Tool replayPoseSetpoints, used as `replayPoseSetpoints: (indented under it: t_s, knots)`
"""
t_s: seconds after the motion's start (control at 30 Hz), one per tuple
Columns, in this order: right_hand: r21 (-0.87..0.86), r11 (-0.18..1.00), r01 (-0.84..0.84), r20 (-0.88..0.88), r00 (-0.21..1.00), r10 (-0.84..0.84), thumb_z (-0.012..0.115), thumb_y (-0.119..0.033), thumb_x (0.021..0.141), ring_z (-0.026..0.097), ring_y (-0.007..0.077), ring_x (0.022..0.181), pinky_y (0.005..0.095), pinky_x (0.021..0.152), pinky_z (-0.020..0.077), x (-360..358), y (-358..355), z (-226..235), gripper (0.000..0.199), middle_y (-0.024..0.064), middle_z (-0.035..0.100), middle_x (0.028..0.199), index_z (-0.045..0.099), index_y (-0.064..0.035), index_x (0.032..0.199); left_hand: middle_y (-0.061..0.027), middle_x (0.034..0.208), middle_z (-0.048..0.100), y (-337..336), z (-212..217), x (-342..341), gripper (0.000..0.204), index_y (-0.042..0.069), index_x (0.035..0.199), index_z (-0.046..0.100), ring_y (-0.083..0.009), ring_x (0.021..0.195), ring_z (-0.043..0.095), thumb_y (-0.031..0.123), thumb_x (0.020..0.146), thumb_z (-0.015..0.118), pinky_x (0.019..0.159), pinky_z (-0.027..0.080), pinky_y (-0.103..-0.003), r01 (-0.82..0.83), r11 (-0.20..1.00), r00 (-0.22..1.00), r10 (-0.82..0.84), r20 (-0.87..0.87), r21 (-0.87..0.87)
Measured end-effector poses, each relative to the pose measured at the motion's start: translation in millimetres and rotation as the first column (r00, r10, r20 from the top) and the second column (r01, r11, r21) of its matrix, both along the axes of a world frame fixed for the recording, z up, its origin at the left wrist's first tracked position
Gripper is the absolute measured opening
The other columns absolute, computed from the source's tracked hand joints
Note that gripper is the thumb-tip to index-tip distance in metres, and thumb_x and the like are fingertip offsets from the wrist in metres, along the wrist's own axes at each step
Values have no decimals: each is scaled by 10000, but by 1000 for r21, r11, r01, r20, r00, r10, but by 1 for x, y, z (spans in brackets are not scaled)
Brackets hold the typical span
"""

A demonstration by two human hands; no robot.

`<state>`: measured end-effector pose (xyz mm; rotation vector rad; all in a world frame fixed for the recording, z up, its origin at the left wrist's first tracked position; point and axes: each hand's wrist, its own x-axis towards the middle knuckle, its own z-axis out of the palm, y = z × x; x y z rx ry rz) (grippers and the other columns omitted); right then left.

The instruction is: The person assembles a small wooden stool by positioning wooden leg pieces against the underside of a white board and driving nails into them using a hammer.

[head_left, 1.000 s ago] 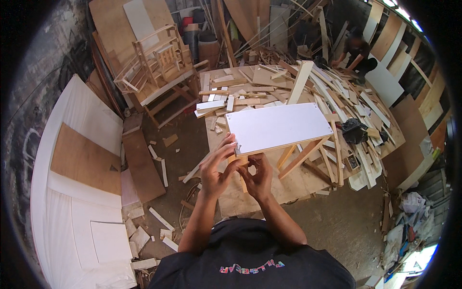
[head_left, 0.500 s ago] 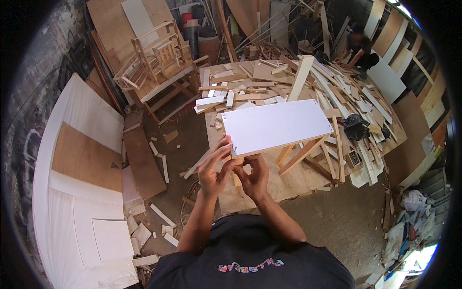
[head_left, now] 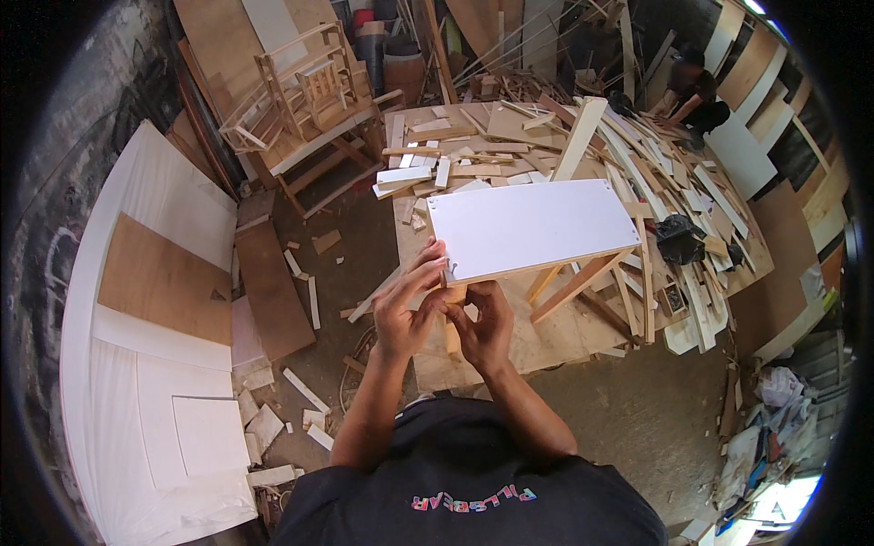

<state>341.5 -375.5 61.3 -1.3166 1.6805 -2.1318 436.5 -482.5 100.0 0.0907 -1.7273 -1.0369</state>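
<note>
- The left hand [head_left: 407,309] gripped the near left corner of a white board [head_left: 533,227], fingers curled over its top edge and thumb beneath.
- The right hand [head_left: 482,328] sat just under that same edge, fingers pinched together at the underside; whether it held some small thing there could not be told.
- The board lay roughly level above the workbench [head_left: 537,337], with slanting wooden legs [head_left: 574,282] showing under it; the step looked like fitting or checking something at the board's near edge.
- A next move would have called for a steady hold on the corner and fine finger work underneath.
- The workbench was heaped with offcuts [head_left: 473,155] and long slats [head_left: 655,173].
- Around it: a wooden chair frame [head_left: 305,91], white panels [head_left: 164,364] on the floor, scraps scattered about.
</note>
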Motion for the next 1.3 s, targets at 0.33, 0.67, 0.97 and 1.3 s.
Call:
replayPoseSetpoints:
  t_s: [0.33,0.67,0.97,1.3]
  knots:
    - [-8,1000,-18,19,1000,18,808,61,913,711,178,1049,331,910,568,0,4,-7,383,131,718,1146,546,10,1188,-203,1429,674,2,-4,-2,444,2,1325,705,-358,1400,591,77,901,814,1165,498,-475,35,999,999,-35,-24,-16]
    - [-12,1000,-24,101,995,25,876,-58,888,760,194,967,329,806,603,-2,5,-1,359,156,757,1067,623,34,1126,-197,1419,681,4,1,-3,455,-10,1313,706,-356,1390,599,75,884,834,1120,545,-461,-15,999,1000,15,-16,-29]
    - [28,998,-51,14,999,51,815,73,900,715,171,1018,326,883,579,-4,8,-2,390,128,730,1133,569,10,1196,-211,1388,698,5,-7,-2,428,-32,1255,724,-363,1379,611,62,859,855,1119,543,-452,-61,997,998,60,-10,-40]
    - [40,998,-55,22,998,55,814,74,902,712,177,1033,338,904,575,-3,12,-5,396,120,711,1157,559,13,1200,-219,1356,716,9,1,0,415,-42,1234,735,-381,1355,633,75,856,859,1150,502,-477,-66,997,997,65,-31,-43]
